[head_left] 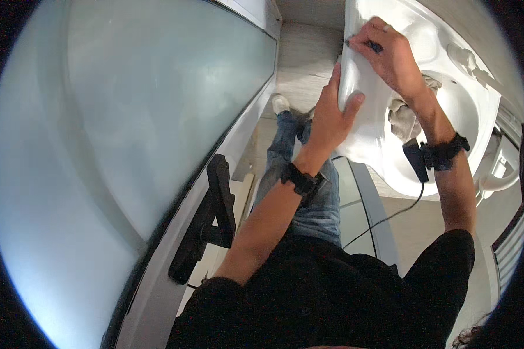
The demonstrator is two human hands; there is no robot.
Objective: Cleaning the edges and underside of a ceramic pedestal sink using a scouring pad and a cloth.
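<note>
A glossy white washbasin (pixel 364 131) with a wide counter fills the upper right. My left hand (pixel 332 119) lies against the counter's left edge, its fingers stretched along the side and the thumb apart, resting toward the top. Farther along the same edge, my right hand (pixel 387 52) is closed in a pinch on a small dark object (pixel 375 46). Its dark tip shows past the fingertips at the rim; the rest is hidden, so I cannot tell its kind. A crumpled grey-beige cloth (pixel 404 119) lies in the bowl, partly behind my right forearm.
At the left stands a large frosted glass door (pixel 128 116) with a black handle (pixel 206 224). A dark band with a box and cable (pixel 384 221) is on my right wrist. A faucet (pixel 463 58) sits at the basin's right side. My shoe (pixel 280 103) is on the floor.
</note>
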